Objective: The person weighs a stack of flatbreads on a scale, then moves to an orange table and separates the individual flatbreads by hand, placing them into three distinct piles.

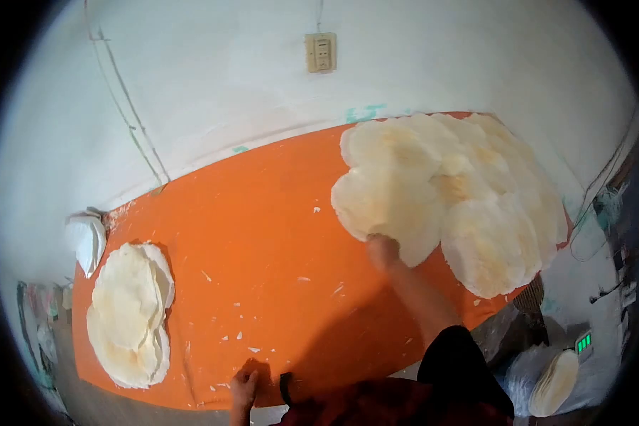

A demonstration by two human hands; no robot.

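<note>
An orange counter [248,206] spreads out ahead of both hands, with pale flakes [254,349] scattered over the stretch between and beyond them. Just ahead of the right hand [383,252] and off to its right lies a broad spread of thin flatbreads [490,199], overlapping in layers and reaching to the counter's far edge. A smaller stack of flatbreads [124,312] lies well to the left of the left hand [243,387], near the counter's left end, and a white bundle [89,241] stands just past it at the corner. The wall behind the counter, well beyond the right hand, carries an electrical outlet [321,53]; wires [131,106] run down it farther left. To the right of the right arm, below counter level, more round sheets [554,383] lie beside clear plastic, near a green-lit display [583,343].

The right arm, its black sleeve [461,369] ending around the elbow, slants forward and leftward across the counter. Its hand sits at the near edge of the closest flatbread, fingers bent; whether they pinch it cannot be told. The left hand is curled into a loose fist at the counter's near edge, beside a dark strap [285,388].
</note>
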